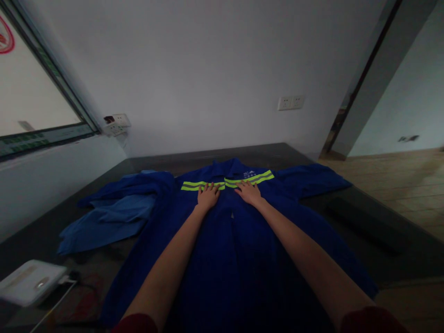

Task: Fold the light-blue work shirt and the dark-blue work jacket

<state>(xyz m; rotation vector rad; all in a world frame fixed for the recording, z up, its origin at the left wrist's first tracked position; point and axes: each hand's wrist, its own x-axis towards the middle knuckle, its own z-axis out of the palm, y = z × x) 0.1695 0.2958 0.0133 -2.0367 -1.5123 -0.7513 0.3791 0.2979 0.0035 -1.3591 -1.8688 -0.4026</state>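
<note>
A blue work jacket [215, 240] lies spread front side up on the dark table, its collar toward the wall. Yellow-green reflective strips cross its chest, and a small white print shows above the right-hand strip. My left hand [208, 196] rests flat on the chest at the left strip, fingers apart. On the other side of the front opening, my right hand [248, 191] lies with spread fingers over the right strip. Neither hand grips the cloth. One sleeve extends to the right; the left side is bunched beside a lighter blue garment [111, 222].
The dark table [166, 159] stands against a white wall with sockets [290, 102]. A white device [33, 280] with a cable sits at the front left. A long black object [367, 224] lies on the right. Beyond the table's right edge is tiled floor [391, 185].
</note>
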